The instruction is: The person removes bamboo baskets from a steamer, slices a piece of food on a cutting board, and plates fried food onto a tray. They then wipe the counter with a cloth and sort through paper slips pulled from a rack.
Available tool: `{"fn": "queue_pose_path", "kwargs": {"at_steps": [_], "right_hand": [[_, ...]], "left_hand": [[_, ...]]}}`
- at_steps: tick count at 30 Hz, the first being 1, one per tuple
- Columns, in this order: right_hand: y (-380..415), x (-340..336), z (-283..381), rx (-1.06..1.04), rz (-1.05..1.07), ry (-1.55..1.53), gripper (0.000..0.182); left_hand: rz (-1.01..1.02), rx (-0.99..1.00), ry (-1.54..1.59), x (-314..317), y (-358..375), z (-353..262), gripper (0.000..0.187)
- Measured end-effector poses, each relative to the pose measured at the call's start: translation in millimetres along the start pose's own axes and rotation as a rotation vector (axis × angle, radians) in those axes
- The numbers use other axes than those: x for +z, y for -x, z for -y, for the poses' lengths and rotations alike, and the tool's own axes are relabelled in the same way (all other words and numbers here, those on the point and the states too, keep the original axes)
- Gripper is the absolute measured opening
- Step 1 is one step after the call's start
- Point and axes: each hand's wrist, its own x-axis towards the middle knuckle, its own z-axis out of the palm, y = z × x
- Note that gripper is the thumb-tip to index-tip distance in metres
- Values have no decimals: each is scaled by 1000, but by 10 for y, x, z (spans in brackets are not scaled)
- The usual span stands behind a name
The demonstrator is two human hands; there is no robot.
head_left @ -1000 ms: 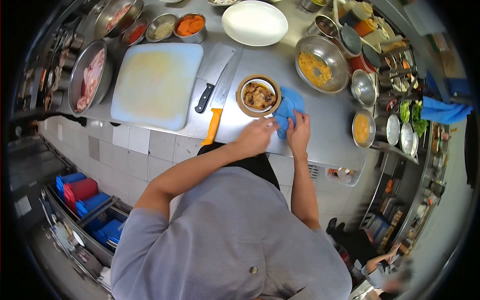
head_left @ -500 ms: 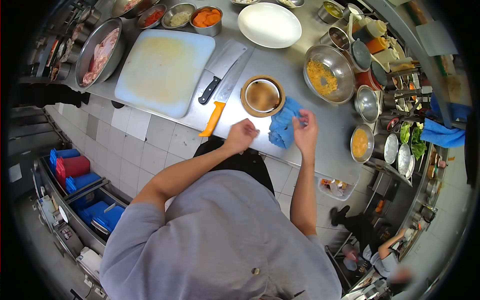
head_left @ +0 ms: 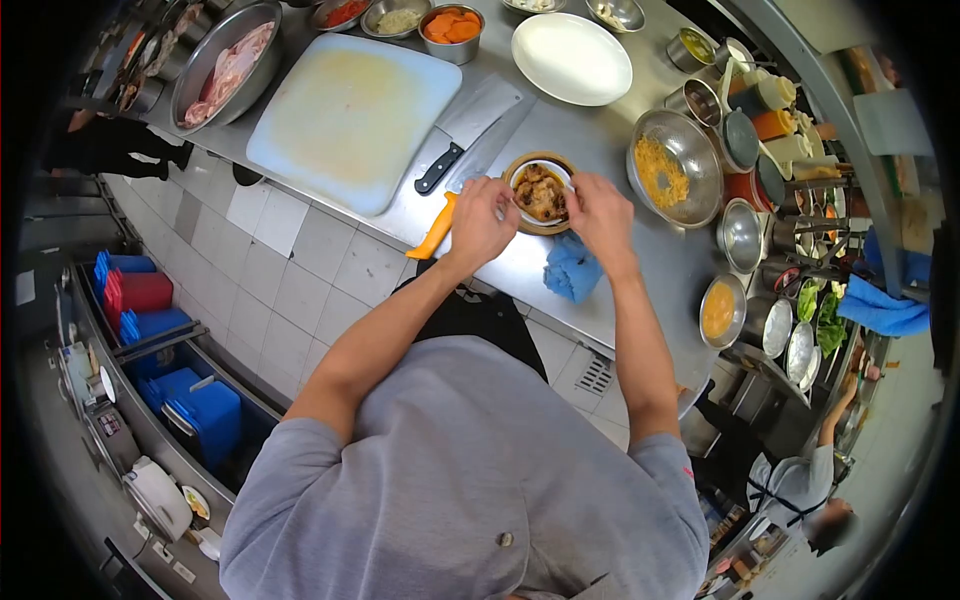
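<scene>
The bowl [head_left: 545, 163] sits inside a bamboo ring [head_left: 543, 230] near the counter's [head_left: 520, 275] edge, brown food [head_left: 541, 195] glistening in it. It looks stiff, probably breakable, perhaps slick where the sauce reaches; I'd take it by opposite sides of the rim and keep it level. The left hand [head_left: 483, 222] and right hand [head_left: 603, 222] flank it, fingers bent at the rim; whether either pinches it, I can't tell. A crumpled cloth [head_left: 573, 268] lies nearby, the board [head_left: 355, 115] farther left.
</scene>
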Motion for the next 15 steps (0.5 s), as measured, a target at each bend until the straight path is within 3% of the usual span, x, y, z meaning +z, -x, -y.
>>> {"fn": "queue_pose_path", "kwargs": {"at_steps": [2, 3, 5, 7, 11, 14, 15], "right_hand": [[102, -159, -48, 221, 40, 13, 17], [207, -189, -135, 235, -37, -88, 21], [488, -83, -362, 262, -192, -295, 27], [724, 189, -521, 348, -151, -386, 31], [469, 449, -648, 538, -79, -630, 39], [50, 347, -544, 615, 195, -545, 37], [-11, 373, -562, 495, 181, -421, 35]], "left_hand": [[-69, 7, 11, -129, -28, -13, 12], [-26, 15, -38, -187, 31, 102, 15], [149, -264, 83, -291, 184, 169, 17], [384, -434, 165, -241, 365, 376, 26], [251, -912, 712, 193, 427, 349, 50], [220, -852, 637, 342, 270, 225, 49], [210, -828, 608, 441, 267, 308, 48]]}}
